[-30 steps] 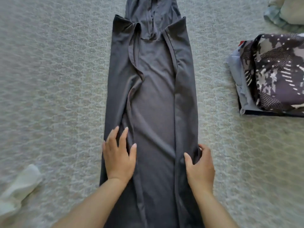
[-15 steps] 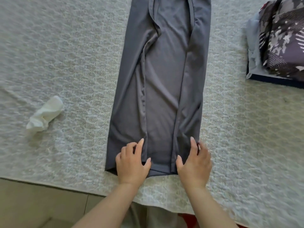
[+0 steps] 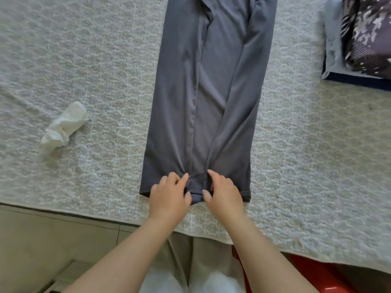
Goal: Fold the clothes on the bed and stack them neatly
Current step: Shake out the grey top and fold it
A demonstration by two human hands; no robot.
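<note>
A long dark grey garment (image 3: 211, 92) lies flat on the bed, its two sides folded in toward the middle, running from the top of the view down to a hem near the bed's front edge. My left hand (image 3: 169, 195) and my right hand (image 3: 224, 193) sit side by side at the middle of that hem. On both hands the fingers and thumb pinch the fabric at the hem. The garment's top end is out of view.
The bed has a pale patterned quilt (image 3: 84, 60). A stack of folded clothes with a dark camouflage piece on top (image 3: 364, 39) sits at the right. A crumpled white sock (image 3: 63, 125) lies at the left. The floor (image 3: 53, 246) and something red (image 3: 317, 275) show below the bed edge.
Both hands slid down the garment from its lower middle to the hem and came closer together at the centre, going from pressing flat to pinching. The view has tilted down toward the bed's edge.
</note>
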